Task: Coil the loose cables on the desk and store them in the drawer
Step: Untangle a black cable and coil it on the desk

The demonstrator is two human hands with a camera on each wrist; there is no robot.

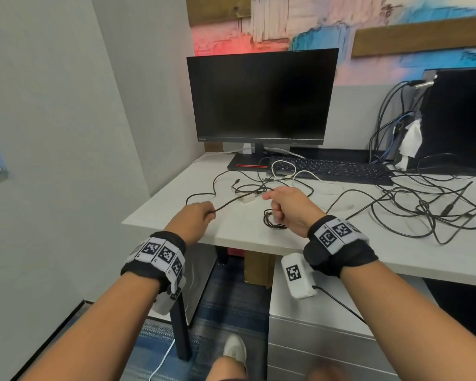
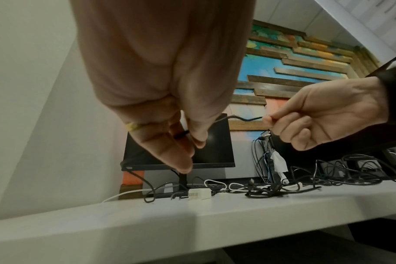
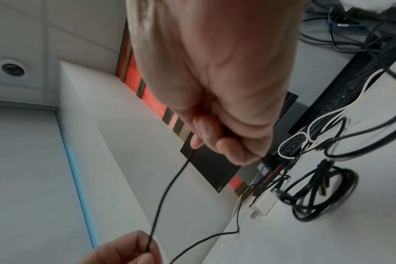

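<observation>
A thin black cable [image 1: 238,198] stretches above the white desk [image 1: 231,232] between my two hands. My left hand [image 1: 201,213] pinches it near the desk's front left corner; the pinch shows in the left wrist view [image 2: 188,137]. My right hand [image 1: 275,200] pinches the other stretch between thumb and forefinger [image 3: 198,141]. The cable [image 3: 167,189] hangs down from the right hand to the left hand [image 3: 145,250]. A small coiled black cable [image 1: 271,220] lies on the desk under my right hand. A white cable [image 1: 286,167] and a white charger block [image 1: 248,199] lie further back.
A large tangle of black cables [image 1: 429,210] covers the desk's right side. A dark monitor [image 1: 261,97] and keyboard [image 1: 333,169] stand at the back, a black computer tower [image 1: 462,116] at the far right. A grey drawer unit [image 1: 322,345], closed, stands under the desk.
</observation>
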